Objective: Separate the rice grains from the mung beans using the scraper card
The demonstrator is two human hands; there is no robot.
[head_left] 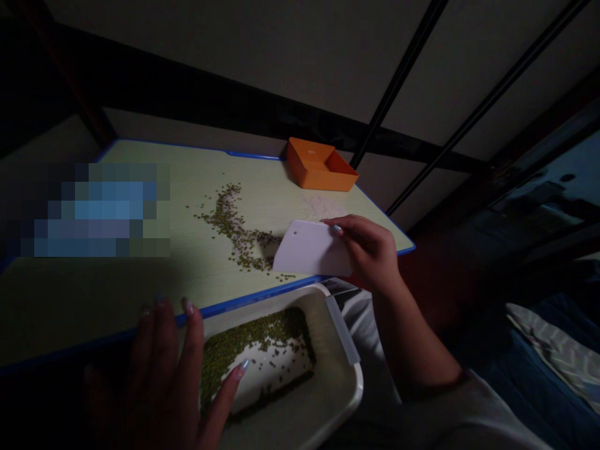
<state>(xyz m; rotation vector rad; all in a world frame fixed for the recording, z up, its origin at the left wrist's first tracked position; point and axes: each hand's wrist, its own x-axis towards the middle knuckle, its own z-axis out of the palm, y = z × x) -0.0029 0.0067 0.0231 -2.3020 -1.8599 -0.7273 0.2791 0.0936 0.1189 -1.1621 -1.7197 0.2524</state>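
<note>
- By the right hand (375, 253), the white scraper (309, 247) is gripped along its upper edge, apparently leaving the lower edge free against the table (197, 169).
- Loose green beans (229, 219) are strewn left of that hand.
- Between both hands, more beans are held by the tub (335, 381); its support is hidden.
- The left hand (162, 375) is spread open; whether the tub is touched cannot be told.

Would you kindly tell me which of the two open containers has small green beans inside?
The white tub, at the near edge of the table by the left hand; green beans lie on its bottom, while none show in the orange box.
</note>
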